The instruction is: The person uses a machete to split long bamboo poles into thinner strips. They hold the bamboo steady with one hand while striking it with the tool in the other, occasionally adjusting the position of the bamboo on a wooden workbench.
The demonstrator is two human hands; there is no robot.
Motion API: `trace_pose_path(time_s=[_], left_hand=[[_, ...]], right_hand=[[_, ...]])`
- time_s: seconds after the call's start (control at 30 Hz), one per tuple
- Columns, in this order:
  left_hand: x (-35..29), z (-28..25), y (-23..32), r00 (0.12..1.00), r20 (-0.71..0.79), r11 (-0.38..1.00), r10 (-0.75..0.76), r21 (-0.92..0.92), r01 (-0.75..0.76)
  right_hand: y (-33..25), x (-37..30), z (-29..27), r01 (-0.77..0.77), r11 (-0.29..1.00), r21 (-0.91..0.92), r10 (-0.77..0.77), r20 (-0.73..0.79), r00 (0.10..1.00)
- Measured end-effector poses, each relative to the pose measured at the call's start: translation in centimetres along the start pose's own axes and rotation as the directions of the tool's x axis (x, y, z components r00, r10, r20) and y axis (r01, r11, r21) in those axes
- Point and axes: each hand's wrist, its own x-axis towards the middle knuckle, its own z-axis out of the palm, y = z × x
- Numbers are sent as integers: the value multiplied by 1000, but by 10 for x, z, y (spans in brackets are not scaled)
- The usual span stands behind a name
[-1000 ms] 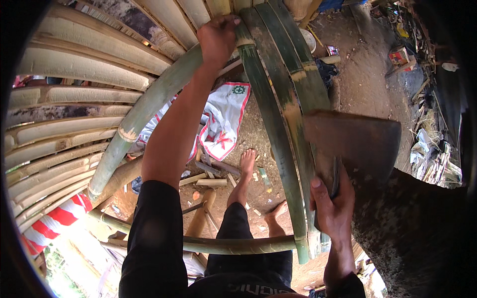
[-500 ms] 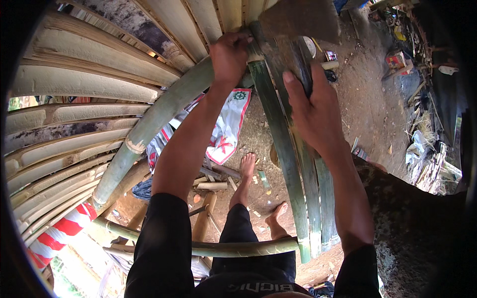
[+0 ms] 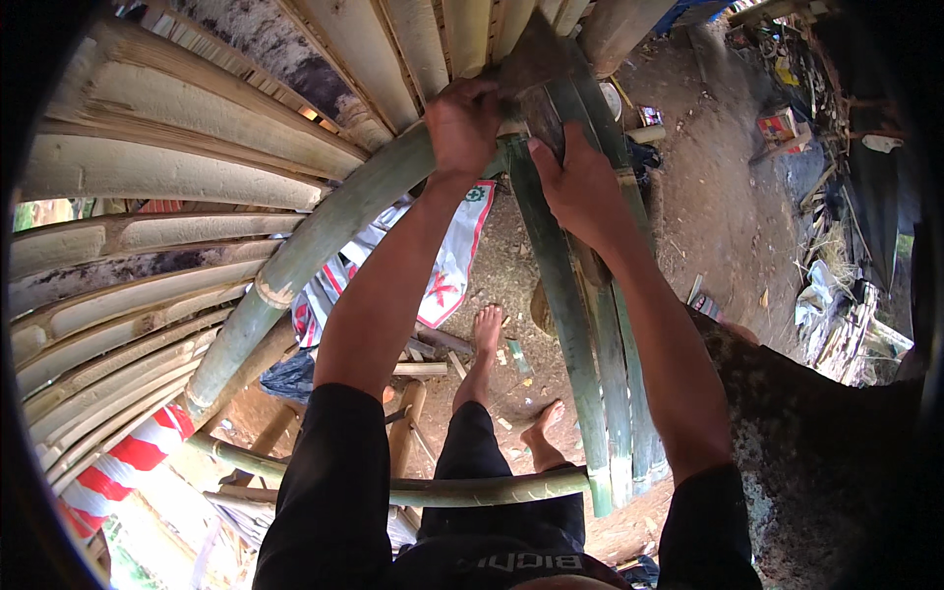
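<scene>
My right hand (image 3: pixel 582 192) grips the dark handle of a hatchet-like tool with a broad, dark metal blade (image 3: pixel 536 54). The blade lies over the top ends of several green bamboo strips (image 3: pixel 565 295), close to my left fingers. My left hand (image 3: pixel 462 128) is closed, its fingers pinched at the edge of the strips beside the blade. Whatever they hold is too small or hidden to make out. Below that hand a thick, curved green bamboo pole (image 3: pixel 324 221) runs down to the left.
Split bamboo slats (image 3: pixel 197 172) fan out on the left above the pole. A bamboo crossbar (image 3: pixel 492 490) passes in front of my body. A white and red printed sheet (image 3: pixel 452 256) lies beneath. On the right are a dirt floor (image 3: pixel 718 197), a dark rough mass (image 3: pixel 806 423) and scattered debris.
The tool has come down and left, from above the strips onto their top ends by my left hand. My right hand moved with it. The strips have shifted slightly right.
</scene>
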Motion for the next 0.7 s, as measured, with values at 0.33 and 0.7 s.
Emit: trace_pose_path(time_s=[0.33,0.7], left_hand=[[-128,-29,53,695,447,647,-564,-285,708],[-136,-29,46,558,616,291,-557,-484,825]], right_hand=[[0,-1,5,153,985,81,-139,-154,978],[-13,-3,23,55,981,185,-21,-182,983]])
